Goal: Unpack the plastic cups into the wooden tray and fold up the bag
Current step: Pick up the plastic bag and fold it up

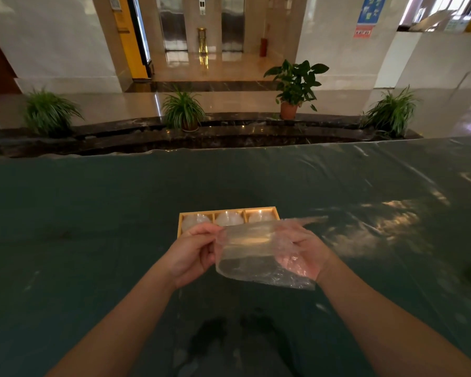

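While both bare forearms reach in from the bottom of the head view, the person's hands hold a thin, clear, crumpled plastic bag (259,254) up above the table (93,227), which is draped in a dark green cloth under glossy clear film. The left hand (193,257) has its grip closed, thumb and fingers pinching the bag's upper left edge. The right hand (299,254) lies palm up beneath the bag's right side, showing through the plastic, its fingers curled round the film in a loose grip. The bag looks flattened and partly doubled over, its lower edge hanging free between the hands.

Just beyond the hands sits a light wooden tray (229,210) with three compartments in a row; each one holds a clear plastic cup (229,218). The tray's near edge is hidden behind the hands and bag.
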`<state>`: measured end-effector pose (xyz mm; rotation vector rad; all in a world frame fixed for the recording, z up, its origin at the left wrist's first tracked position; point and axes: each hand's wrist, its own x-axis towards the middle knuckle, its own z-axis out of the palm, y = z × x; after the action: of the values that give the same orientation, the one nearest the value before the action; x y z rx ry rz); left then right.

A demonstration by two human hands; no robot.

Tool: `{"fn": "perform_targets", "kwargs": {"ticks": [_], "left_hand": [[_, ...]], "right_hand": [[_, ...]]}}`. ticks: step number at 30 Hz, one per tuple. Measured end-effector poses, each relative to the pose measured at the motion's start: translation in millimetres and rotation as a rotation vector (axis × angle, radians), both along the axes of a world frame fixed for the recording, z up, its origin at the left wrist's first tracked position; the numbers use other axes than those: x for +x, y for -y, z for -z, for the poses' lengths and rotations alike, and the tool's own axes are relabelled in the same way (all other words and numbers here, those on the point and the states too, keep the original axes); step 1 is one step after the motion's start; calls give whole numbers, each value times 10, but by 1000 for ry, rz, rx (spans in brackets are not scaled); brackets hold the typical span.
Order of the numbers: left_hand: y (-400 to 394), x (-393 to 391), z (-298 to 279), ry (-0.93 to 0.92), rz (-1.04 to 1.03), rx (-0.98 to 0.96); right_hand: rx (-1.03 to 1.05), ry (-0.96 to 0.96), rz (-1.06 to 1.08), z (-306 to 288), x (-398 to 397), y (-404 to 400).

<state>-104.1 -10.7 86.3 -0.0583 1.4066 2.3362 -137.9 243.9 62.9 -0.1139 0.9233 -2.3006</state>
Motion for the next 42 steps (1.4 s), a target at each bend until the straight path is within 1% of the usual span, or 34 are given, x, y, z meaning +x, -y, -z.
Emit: {"fn": "perform_targets", "kwargs": {"ticks": [2,3,6,8,11,14,15,17,19,21,22,23,25,27,28,32,34,36,38,42], "left_hand": [[-15,-9,2,18,-35,2],[-19,-15,10,28,-44,10],[-23,-6,27,23,-13,38],[5,3,20,9,31,30],[72,27,15,11,109,8],[107,69,33,61,167,100],[107,82,36,60,180,96],[74,101,32,7,188,-23],[12,104,48,-101,87,-198],[-65,105,52,-234,-118,-372],[-107,109,60,-296,-214,-428],[-153,120,58,-347,-291,-456],[-244,157,41,-442,-444,-531],[-319,208,33,-498,-597,-619],[-361,236,31,-503,-648,-631],[-496,337,39,-467,-712,-554],[-516,361,62,-461,-715,-551],[-507,369,107,-469,-667,-548],[-464,363,173,-423,-584,-472],[-317,346,286,-192,-391,-346]], "right_hand": [[138,-158,38,-39,31,-37],[172,-178,57,-41,24,-64],[215,-176,87,-7,23,-101],[210,-132,121,17,17,-101],[205,-67,72,3,-5,-79],[205,-57,24,-5,-12,-73],[224,-54,7,-27,-19,-73],[180,-16,-7,-41,-49,-80],[26,88,16,-21,-94,-114],[-122,123,26,8,-100,-126],[-163,120,21,25,-92,-114],[-183,117,13,40,-76,-88],[-156,126,33,72,-31,10],[-86,165,117,87,13,120],[-55,177,155,91,30,167],[36,127,160,14,93,325],[77,80,165,5,87,353],[134,27,179,-4,61,360],[139,15,167,-10,40,332],[207,12,143,-20,-12,233]]}}
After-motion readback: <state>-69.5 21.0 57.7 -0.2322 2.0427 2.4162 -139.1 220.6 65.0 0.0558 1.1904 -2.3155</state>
